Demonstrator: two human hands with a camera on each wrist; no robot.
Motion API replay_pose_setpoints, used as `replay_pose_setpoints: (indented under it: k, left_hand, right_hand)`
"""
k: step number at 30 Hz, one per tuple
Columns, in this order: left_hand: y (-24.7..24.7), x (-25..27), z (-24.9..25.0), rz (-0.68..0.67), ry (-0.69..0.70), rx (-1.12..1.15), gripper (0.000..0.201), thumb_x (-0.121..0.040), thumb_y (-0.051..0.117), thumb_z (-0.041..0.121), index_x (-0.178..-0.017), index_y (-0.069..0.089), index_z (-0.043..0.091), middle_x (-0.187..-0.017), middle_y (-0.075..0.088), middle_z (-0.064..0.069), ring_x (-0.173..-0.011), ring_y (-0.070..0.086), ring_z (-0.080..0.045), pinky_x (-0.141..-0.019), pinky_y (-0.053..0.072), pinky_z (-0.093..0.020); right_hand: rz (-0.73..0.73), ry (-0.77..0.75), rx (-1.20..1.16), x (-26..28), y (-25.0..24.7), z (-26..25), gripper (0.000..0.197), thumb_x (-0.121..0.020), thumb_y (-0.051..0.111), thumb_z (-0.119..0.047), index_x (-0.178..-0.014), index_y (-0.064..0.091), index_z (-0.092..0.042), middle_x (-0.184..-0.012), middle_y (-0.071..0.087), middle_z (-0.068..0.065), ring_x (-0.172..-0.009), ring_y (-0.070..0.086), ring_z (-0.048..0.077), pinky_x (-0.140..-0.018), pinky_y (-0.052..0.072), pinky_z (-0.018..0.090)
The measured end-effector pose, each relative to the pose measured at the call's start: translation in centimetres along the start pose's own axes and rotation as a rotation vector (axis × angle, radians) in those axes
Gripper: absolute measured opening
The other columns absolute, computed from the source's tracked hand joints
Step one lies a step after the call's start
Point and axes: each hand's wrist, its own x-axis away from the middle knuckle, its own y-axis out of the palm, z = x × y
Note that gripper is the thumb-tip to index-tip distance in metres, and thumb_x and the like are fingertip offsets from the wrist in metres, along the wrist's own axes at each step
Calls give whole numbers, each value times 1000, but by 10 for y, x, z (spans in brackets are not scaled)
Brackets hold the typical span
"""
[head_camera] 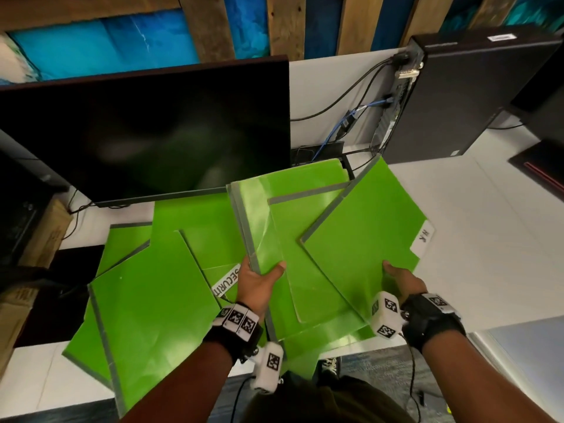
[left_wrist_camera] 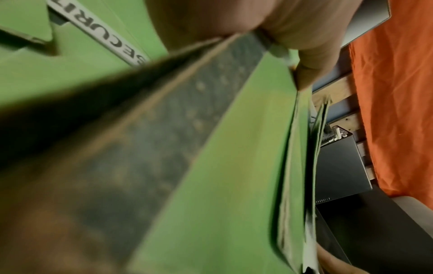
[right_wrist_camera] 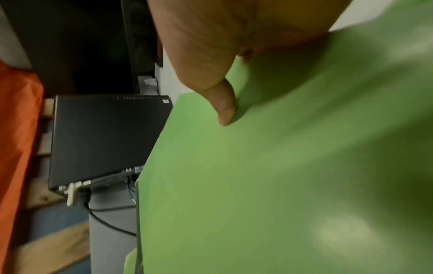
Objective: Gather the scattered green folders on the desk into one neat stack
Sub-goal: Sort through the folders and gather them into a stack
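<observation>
Several green folders with grey taped spines lie fanned over the white desk (head_camera: 476, 239). My left hand (head_camera: 259, 279) grips the near corner of a glossy folder (head_camera: 259, 227), thumb on top; the left wrist view shows that folder (left_wrist_camera: 234, 148) pinched at its grey spine. My right hand (head_camera: 403, 280) holds the near edge of a tilted folder (head_camera: 366, 233) with a white tab, thumb pressed on its face (right_wrist_camera: 225, 111). More folders lie flat at the left (head_camera: 152, 306), one bearing a white "SECURIT" label (head_camera: 225, 280). The fingers under both folders are hidden.
A dark monitor (head_camera: 146, 129) stands behind the folders. A black computer case (head_camera: 464, 96) with cables (head_camera: 345, 102) sits at the back right. Some folders overhang the desk's near edge. A cardboard box (head_camera: 39, 236) stands at the left.
</observation>
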Motion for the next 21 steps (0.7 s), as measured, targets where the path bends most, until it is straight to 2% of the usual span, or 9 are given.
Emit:
replay_pose_setpoints:
  k: [2, 4, 5, 7, 10, 12, 15, 18, 21]
  left_hand:
    - [0, 1, 5, -22, 22, -16, 62, -77, 75, 7, -128, 41, 19, -111, 51, 12, -107, 49, -9, -94, 33, -20]
    - [-5, -2, 3, -36, 26, -13, 39, -77, 76, 9, -103, 51, 26, -104, 59, 14, -97, 59, -11, -92, 39, -23]
    - [-8, -3, 3, -42, 31, -29, 36, -77, 75, 11, -99, 52, 29, -99, 61, 16, -93, 60, -5, -91, 40, -24]
    - [-14, -5, 2, -35, 55, -58, 32, -81, 72, 17, -104, 52, 28, -96, 61, 15, -89, 56, 3, -90, 37, -25]
    - [-20, -7, 3, -24, 110, -88, 22, -88, 63, 16, -109, 56, 15, -76, 59, 8, -75, 58, 0, -75, 41, -22]
    - [-20, -7, 6, -12, 133, -125, 14, -91, 59, 22, -99, 56, 10, -56, 45, 4, -62, 48, -5, -63, 39, -22]
    - [-20, -3, 8, 11, 153, -204, 23, -83, 63, 33, -72, 47, 20, -39, 41, 14, -44, 36, -3, -48, 30, -25]
    - [-14, 7, 9, -3, 170, -234, 28, -90, 59, 7, -70, 44, 20, -35, 41, 19, -38, 42, 0, -43, 32, -11]
    - [-6, 18, 10, -45, 160, -216, 20, -86, 64, 2, -79, 51, 15, -38, 48, 20, -40, 48, 6, -44, 35, -6]
  right_hand:
    - [51, -51, -73, 2, -6, -5, 72, -71, 77, -42, -125, 55, 1, -121, 61, 18, -104, 61, 34, -92, 49, 42]
    - [51, -188, -142, 2, -15, -14, 57, -80, 72, -36, -124, 57, -2, -120, 62, 15, -96, 61, 27, -86, 49, 36]
    - [24, -260, -196, 5, -20, -20, 54, -78, 73, -37, -121, 59, -7, -120, 64, 14, -94, 62, 25, -86, 50, 37]
    - [-5, -350, -264, 2, -29, -28, 54, -65, 81, -44, -108, 66, -16, -112, 70, 10, -95, 67, 28, -90, 51, 46]
    - [-12, -429, -234, 4, -40, -46, 35, -77, 76, -19, -107, 63, -10, -102, 70, 10, -96, 67, 32, -88, 52, 51]
    - [30, -499, -173, 0, -44, -59, 45, -73, 77, -16, -114, 60, -6, -102, 70, 13, -95, 68, 32, -87, 54, 48]
    - [37, -532, -153, -11, -43, -73, 67, -62, 82, -24, -122, 56, -8, -106, 70, 14, -94, 69, 30, -91, 52, 54]
    - [-73, -556, -140, -8, -32, -85, 72, -73, 78, -8, -135, 42, -12, -111, 67, 15, -94, 67, 27, -93, 50, 49]
    - [-196, -624, -6, 0, -15, -85, 82, -76, 75, -3, -144, 34, -24, -117, 66, 7, -99, 66, 22, -93, 49, 41]
